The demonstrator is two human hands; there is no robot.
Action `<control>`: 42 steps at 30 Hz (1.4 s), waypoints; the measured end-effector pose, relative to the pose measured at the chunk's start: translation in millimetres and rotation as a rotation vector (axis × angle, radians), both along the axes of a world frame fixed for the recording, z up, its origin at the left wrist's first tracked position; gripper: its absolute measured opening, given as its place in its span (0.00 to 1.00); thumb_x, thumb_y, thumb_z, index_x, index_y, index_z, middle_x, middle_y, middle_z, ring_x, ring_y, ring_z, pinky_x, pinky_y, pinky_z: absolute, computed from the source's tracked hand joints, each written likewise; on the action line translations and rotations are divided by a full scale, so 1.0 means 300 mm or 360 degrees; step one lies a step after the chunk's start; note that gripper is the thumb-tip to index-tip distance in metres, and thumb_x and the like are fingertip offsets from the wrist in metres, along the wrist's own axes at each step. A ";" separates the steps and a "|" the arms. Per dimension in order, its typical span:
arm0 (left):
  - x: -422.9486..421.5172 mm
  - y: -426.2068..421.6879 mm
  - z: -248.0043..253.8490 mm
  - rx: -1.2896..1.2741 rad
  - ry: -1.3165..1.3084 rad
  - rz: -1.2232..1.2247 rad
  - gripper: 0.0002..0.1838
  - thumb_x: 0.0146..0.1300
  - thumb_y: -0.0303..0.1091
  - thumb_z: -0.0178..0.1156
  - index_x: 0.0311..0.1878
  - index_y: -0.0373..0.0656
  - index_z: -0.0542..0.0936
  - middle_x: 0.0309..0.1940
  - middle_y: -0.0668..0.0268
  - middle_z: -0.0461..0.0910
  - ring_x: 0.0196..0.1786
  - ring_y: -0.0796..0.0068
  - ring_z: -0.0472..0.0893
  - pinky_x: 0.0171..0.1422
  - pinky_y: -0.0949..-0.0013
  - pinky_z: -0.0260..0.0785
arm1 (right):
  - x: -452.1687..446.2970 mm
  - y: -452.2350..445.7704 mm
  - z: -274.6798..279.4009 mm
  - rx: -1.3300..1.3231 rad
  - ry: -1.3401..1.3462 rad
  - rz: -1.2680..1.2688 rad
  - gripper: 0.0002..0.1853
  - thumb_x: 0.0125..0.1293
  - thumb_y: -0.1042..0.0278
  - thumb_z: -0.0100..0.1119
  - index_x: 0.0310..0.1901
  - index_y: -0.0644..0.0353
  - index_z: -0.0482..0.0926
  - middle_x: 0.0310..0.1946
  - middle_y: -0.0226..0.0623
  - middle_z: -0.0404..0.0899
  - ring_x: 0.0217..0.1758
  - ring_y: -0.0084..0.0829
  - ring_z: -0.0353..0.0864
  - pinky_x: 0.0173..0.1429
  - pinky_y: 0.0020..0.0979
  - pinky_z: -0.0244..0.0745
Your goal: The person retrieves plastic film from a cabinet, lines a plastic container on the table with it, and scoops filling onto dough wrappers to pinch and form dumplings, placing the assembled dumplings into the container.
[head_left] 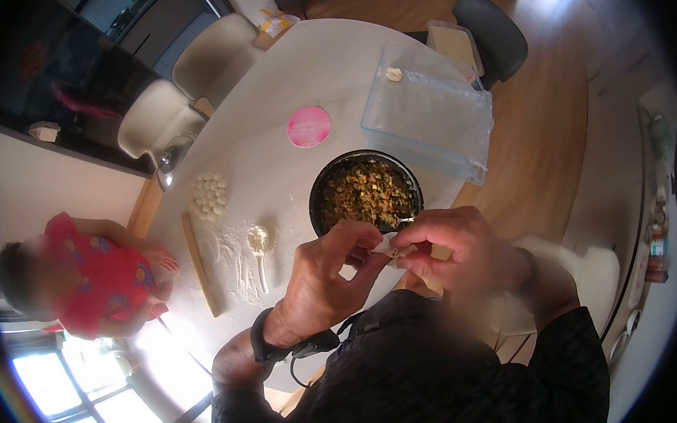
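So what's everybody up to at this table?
One person is pinching a small piece of dough between the fingers of the left hand and right hand, beside a dark bowl of chopped food. One shaped piece sits in the clear box. Small dough balls are grouped near the rolling pin. Another person in red is at the table's edge, not touching the dough.

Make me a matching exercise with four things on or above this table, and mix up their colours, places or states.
1. Rolling pin
2. Flat disc
3. Bowl
4. Piece of dough

A. Holds a chopped mixture
B. Pinched between left hand and right hand
C. Lies near the small pale balls
D. Pink

Right pairs: 1-C, 2-D, 3-A, 4-B
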State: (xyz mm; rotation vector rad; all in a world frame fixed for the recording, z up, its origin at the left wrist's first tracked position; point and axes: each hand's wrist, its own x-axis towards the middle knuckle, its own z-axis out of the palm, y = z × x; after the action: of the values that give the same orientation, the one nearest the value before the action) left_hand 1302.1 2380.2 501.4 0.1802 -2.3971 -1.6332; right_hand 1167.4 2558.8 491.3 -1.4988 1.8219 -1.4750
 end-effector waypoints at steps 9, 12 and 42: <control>0.019 -0.015 0.002 -0.0097 0.0030 -0.0105 0.16 0.61 0.17 0.70 0.50 0.37 0.79 0.38 0.60 0.89 0.42 0.71 0.91 0.47 0.70 0.85 | 0.011 -0.020 0.002 0.0001 0.0274 -0.0002 0.11 0.59 0.79 0.72 0.43 0.62 0.84 0.32 0.39 0.84 0.33 0.41 0.87 0.34 0.35 0.83; 0.017 -0.015 -0.017 -0.0091 0.0069 -0.0090 0.15 0.60 0.17 0.71 0.49 0.37 0.79 0.36 0.61 0.88 0.40 0.71 0.90 0.46 0.70 0.85 | 0.019 -0.025 -0.018 -0.0050 0.0386 -0.0028 0.10 0.59 0.80 0.71 0.42 0.61 0.83 0.31 0.39 0.84 0.32 0.41 0.87 0.33 0.36 0.82; -0.002 0.010 -0.098 0.1189 -0.0560 -0.0513 0.22 0.70 0.20 0.62 0.66 0.33 0.73 0.52 0.60 0.83 0.52 0.74 0.85 0.53 0.67 0.84 | 0.019 -0.050 -0.062 -0.0319 0.0640 -0.0106 0.17 0.59 0.70 0.75 0.49 0.64 0.85 0.38 0.36 0.80 0.37 0.38 0.79 0.42 0.38 0.76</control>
State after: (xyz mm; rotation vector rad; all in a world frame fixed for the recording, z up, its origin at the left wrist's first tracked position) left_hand 1301.6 2383.3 471.9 0.2264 -1.9669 -2.7985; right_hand 1173.2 2543.9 472.7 -1.9686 2.0071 -1.5073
